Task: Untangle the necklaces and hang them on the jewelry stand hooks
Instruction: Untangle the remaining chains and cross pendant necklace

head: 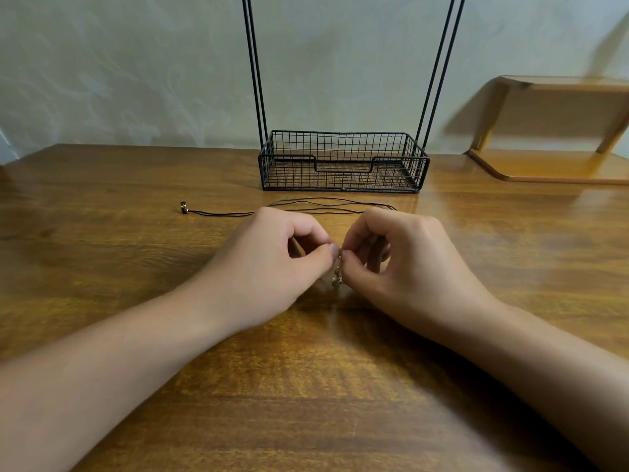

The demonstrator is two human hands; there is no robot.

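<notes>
A small metal clasp [337, 279] of a necklace, too fine to make out well, hangs between the left hand [272, 267] and the right hand [405, 264], both pinching it with thumb and forefinger, fingertips nearly touching. Just beyond the knuckles, dark necklace cords [326, 204] lie on the wooden table [136, 267], trailing off past the left hand. Farther beyond the hands stands the black wire jewelry stand [342, 161].

Dark cord necklaces [326, 204] before wire stand [343, 161]
</notes>
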